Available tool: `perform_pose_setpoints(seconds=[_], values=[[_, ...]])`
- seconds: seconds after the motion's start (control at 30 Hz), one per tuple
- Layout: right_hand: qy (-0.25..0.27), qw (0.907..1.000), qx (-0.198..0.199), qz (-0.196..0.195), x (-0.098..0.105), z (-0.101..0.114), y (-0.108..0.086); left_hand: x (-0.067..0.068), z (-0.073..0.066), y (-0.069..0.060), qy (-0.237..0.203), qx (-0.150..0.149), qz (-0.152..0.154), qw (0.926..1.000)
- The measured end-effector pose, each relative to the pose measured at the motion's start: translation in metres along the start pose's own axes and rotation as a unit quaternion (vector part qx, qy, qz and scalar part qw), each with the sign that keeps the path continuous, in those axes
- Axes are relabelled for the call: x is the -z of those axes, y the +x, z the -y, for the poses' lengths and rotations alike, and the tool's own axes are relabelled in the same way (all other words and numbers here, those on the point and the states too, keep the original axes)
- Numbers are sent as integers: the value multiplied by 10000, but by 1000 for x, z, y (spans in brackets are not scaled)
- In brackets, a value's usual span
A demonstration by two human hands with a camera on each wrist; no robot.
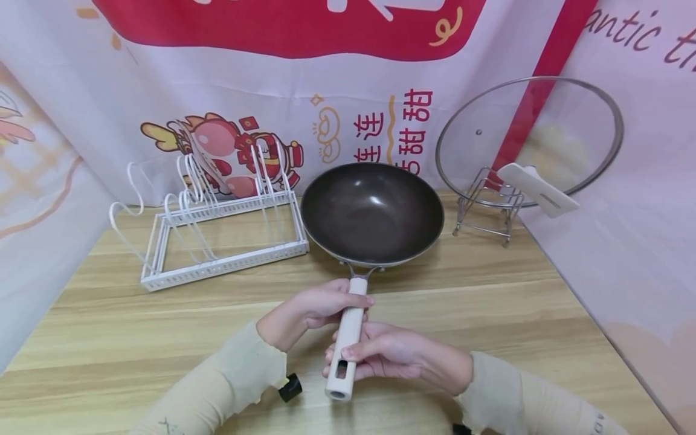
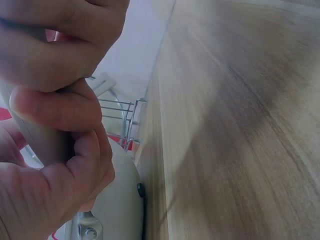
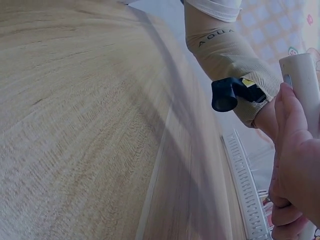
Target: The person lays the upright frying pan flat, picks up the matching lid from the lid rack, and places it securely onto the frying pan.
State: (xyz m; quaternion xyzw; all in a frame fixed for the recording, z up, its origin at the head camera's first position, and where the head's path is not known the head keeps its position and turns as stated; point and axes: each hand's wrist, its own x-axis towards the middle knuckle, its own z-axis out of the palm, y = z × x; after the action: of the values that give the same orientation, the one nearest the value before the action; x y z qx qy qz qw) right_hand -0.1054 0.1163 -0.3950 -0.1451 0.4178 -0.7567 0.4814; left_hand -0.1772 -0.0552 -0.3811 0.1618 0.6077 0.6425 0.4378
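Observation:
A dark-lined wok [image 1: 372,211] with a long cream handle [image 1: 348,332] is at the middle of the head view, its handle towards me. My left hand [image 1: 326,304] grips the handle near the pan, thumb across the top. Closer to the handle's end, my right hand [image 1: 388,350] holds it with the fingers underneath and the thumb on the side. In the left wrist view, curled fingers of both hands surround the handle [image 2: 37,132], and the wok's pale outside [image 2: 120,195] shows beyond. The right wrist view shows the handle's end [image 3: 300,75] above my right hand [image 3: 300,160].
To the wok's left stands a white wire rack [image 1: 225,266] with upright loops. At the back right, a small metal stand [image 1: 484,229] carries a glass lid [image 1: 467,139] and a white spatula [image 1: 538,190]. Printed cloth [image 1: 228,78] hangs behind the wooden table [image 1: 489,302].

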Motion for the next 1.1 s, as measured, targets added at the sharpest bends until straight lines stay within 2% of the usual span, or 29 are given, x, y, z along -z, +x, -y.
perform_pose_setpoints(seconds=[0.23, 0.47, 0.67, 0.87, 1.1], values=[[217, 9997, -49, 139, 0, 0, -1, 0, 2, 1, -214, 8, 46, 9998], [274, 9995, -148, 88, -1, 2, -1, 0, 4, -1, -391, -35, 44, 9992], [-13, 9998, -215, 3, 0, 2, 0, 0, 3, -2, -484, 10, -23, 9988], [-450, 9986, -271, -8, 5, 1, -3, -2, 4, -3, -675, 112, -292, 9972], [-770, 9960, -453, 19, 9, 4, -6, -5, 6, -5, -866, 49, -481, 9951]])
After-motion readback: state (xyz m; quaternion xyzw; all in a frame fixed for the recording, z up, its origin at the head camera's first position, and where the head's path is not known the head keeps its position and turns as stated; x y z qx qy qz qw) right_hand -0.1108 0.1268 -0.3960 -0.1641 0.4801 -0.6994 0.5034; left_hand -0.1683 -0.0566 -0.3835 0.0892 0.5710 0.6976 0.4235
